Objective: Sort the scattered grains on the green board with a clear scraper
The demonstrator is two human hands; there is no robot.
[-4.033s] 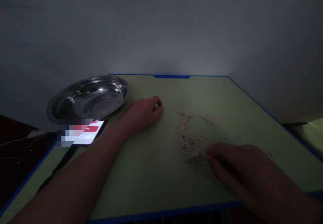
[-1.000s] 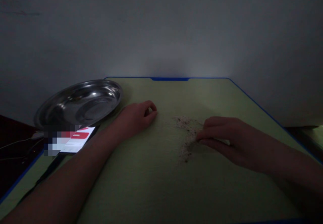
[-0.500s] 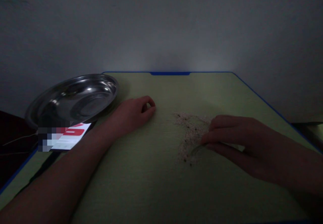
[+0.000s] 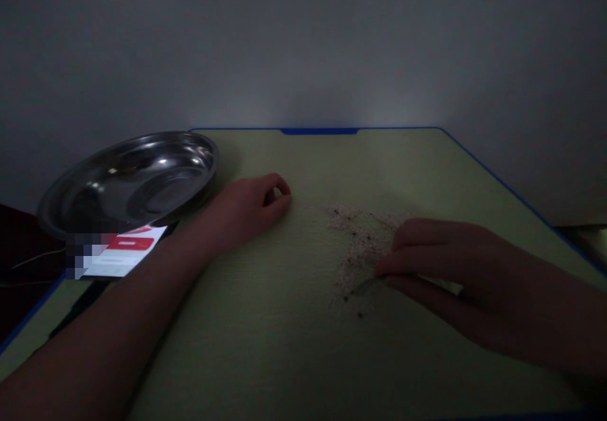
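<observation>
My right hand (image 4: 441,272) pinches thin, curved metal tweezers (image 4: 366,286) between thumb and fingers. Their tips reach down beside a dark bit (image 4: 346,299) at the near edge of a thin scatter of pale grains (image 4: 360,244). Several more dark bits are strewn among the grains, and part of the scatter is hidden behind my right hand. Left of the grains, my left hand (image 4: 251,203) rests on the table, fingers curled and thumb meeting the forefinger in a loop; nothing shows in it.
The pale green table (image 4: 265,332) has a blue rim and stands against a grey wall (image 4: 313,48). A wide steel basin (image 4: 165,196) sits tilted at the left. Below it lies a lit phone screen (image 4: 126,250), partly behind my left forearm. The light is dim.
The tweezers' tips have shifted slightly left and down, close to a dark bit. My left hand keeps its pose on the table. The whole view has moved a little.
</observation>
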